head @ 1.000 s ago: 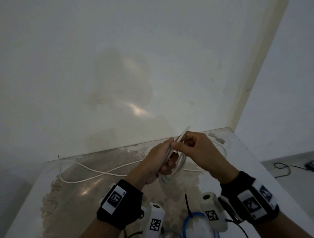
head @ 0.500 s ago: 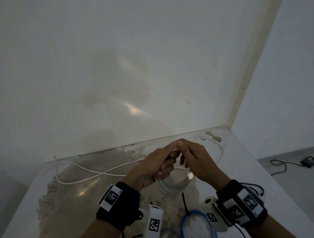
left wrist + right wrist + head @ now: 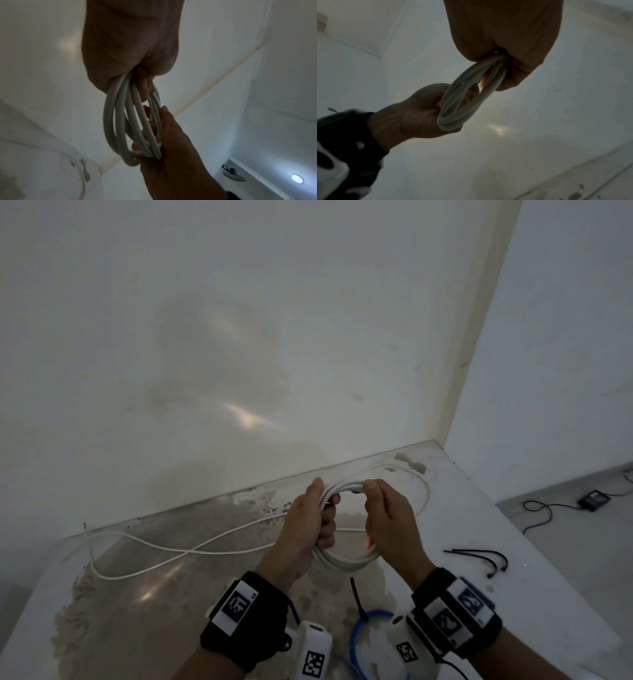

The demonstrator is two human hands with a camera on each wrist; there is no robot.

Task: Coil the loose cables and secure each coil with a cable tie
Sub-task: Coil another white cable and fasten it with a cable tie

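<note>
Both hands hold a white cable coil (image 3: 346, 564) of several loops above the table (image 3: 534, 604). My left hand (image 3: 317, 510) grips its left side with curled fingers, and my right hand (image 3: 375, 508) grips its right side. The loose rest of the white cable (image 3: 171, 550) trails left across the table. In the left wrist view the left hand (image 3: 130, 47) clutches the coil (image 3: 120, 121) while the right hand (image 3: 173, 148) closes on its far end. In the right wrist view the right hand (image 3: 505, 33) and the left hand (image 3: 412, 116) hold the coil (image 3: 471, 97).
Black cable ties (image 3: 479, 556) lie on the table to the right of my hands. A blue cable coil (image 3: 356, 635) with a black tie (image 3: 357, 597) sits near the front edge. The wall stands close behind. A black cord (image 3: 541, 508) lies on the floor at right.
The hands were pinched together at the top of the coil; they have moved apart, and each now grips one side, so the coil is spread into an open ring.
</note>
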